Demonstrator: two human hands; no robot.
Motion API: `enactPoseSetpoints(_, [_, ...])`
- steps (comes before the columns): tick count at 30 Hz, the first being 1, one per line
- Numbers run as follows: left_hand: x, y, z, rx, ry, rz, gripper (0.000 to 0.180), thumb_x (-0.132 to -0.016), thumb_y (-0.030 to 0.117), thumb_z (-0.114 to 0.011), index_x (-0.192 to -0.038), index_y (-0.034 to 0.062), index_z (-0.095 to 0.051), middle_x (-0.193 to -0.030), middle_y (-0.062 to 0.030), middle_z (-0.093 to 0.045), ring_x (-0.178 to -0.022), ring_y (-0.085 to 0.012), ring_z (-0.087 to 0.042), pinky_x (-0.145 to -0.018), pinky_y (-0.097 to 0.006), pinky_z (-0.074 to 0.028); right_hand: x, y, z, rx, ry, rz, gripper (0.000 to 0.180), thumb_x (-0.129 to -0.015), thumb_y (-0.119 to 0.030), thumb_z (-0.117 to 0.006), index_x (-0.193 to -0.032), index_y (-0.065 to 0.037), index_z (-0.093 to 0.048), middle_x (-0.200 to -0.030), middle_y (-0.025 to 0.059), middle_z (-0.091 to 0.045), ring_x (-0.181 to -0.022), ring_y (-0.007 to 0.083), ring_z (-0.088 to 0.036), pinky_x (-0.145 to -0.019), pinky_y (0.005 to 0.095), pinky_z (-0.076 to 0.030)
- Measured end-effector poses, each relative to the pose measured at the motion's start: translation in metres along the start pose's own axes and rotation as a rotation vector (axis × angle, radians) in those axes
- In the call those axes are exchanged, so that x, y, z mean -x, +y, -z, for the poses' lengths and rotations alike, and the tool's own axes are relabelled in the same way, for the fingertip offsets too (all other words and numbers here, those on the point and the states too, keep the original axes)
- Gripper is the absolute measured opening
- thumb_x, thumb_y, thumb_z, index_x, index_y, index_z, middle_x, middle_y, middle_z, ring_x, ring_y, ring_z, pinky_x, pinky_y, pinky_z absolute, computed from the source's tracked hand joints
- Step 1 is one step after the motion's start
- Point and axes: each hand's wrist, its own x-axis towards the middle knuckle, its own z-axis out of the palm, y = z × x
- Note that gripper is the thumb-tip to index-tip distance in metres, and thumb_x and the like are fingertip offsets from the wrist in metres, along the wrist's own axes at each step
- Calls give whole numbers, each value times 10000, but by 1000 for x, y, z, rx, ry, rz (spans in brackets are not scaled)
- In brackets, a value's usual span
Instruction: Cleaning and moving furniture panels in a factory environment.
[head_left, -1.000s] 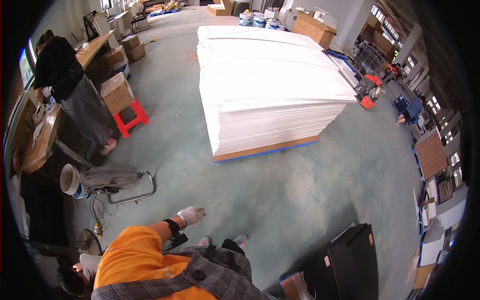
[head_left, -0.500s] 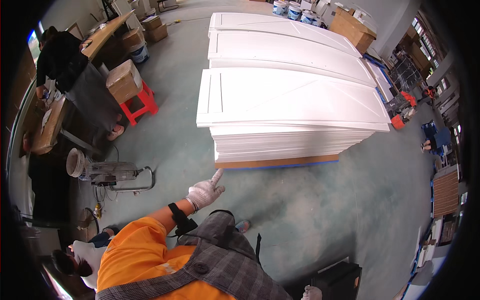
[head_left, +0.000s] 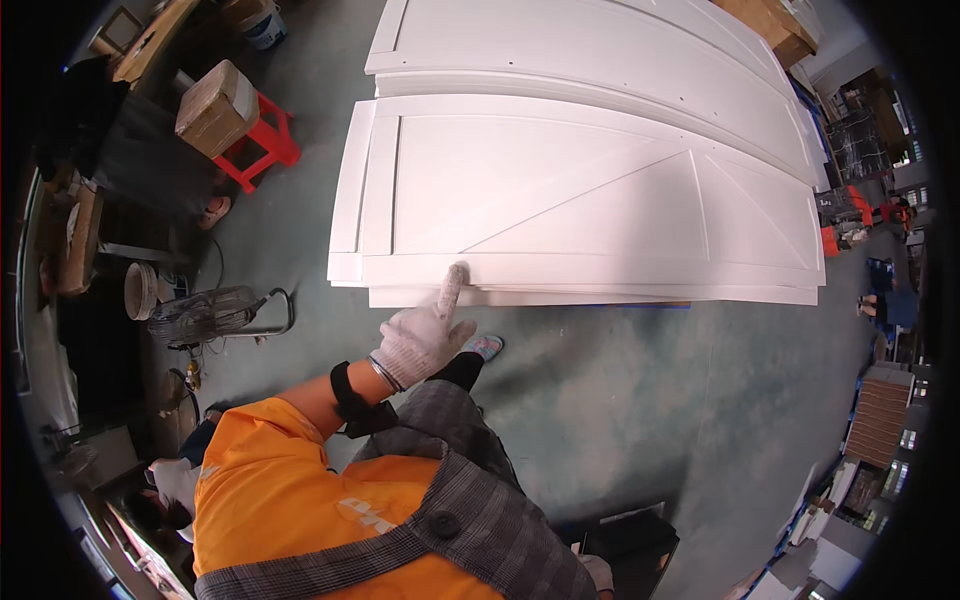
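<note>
My left hand [head_left: 418, 340], in a white knit glove, points with its index finger at the near edge of the top white panel [head_left: 540, 200]. The fingertip appears over that edge; whether it touches is unclear. Thumb apart, the hand holds nothing. The panel has raised frame strips and diagonal lines, and lies on a stack of similar panels. At the lower edge my right hand [head_left: 597, 572], also gloved, shows only in part beside a black box-like thing [head_left: 640, 550]. Its fingers are mostly hidden, so any grip cannot be made out.
More white panels [head_left: 600, 50] lie behind the near stack. On the left are a floor fan [head_left: 205, 318], a white bucket [head_left: 141, 291] and a red stool [head_left: 262, 145] bearing a cardboard box [head_left: 217, 108]. A person stands at the workbench [head_left: 85, 240]; another is at lower left.
I have come closer to the panel stack, which looks larger and lower in view. My left hand, still pointing, now reaches over the near panel's edge.
</note>
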Motion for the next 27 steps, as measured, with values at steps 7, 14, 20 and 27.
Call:
enactPoseSetpoints(7, [-28, 26, 5, 41, -157, -59, 903, -892, 457, -556, -1501, 91, 1, -661, -153, -643, -596, -349, -647, -580, -485, -517, 6, -32, 20, -473, -39, -238, 103, -841, -148, -502, -890, -95, -575, -529, 55, -463, -400, 202, -449, -508, 443, -463])
enactPoseSetpoints(14, [-49, 44, 16, 63, -305, -261, 852, -929, 388, -512, -1479, 36, 35, -841, -183, -668, -655, -354, -651, -558, -493, -515, -4, -33, 30, -749, -26, -280, 214, -787, -58, -571, -997, -24, -584, -539, 59, -500, -407, 184, -494, -474, 425, -506])
enactPoseSetpoints(20, [-56, 58, 7, 95, -278, -316, 883, -909, 435, -525, -1491, 74, 33, -832, -195, -668, -698, -384, -657, -635, -553, -513, 8, -28, 19, -827, 34, -231, 152, -828, -73, -551, -968, -33, -592, -529, 47, -483, -377, 167, -450, -452, 399, -481])
enactPoseSetpoints(27, [-68, 89, 15, 20, -382, -340, 924, -887, 452, -548, -1491, 49, 22, -842, -214, -666, -758, -407, -659, -689, -566, -498, 8, 13, -12, -1361, -209, -170, 175, -866, -67, -522, -974, 43, -604, -544, 80, -498, -401, 177, -508, -407, 371, -481])
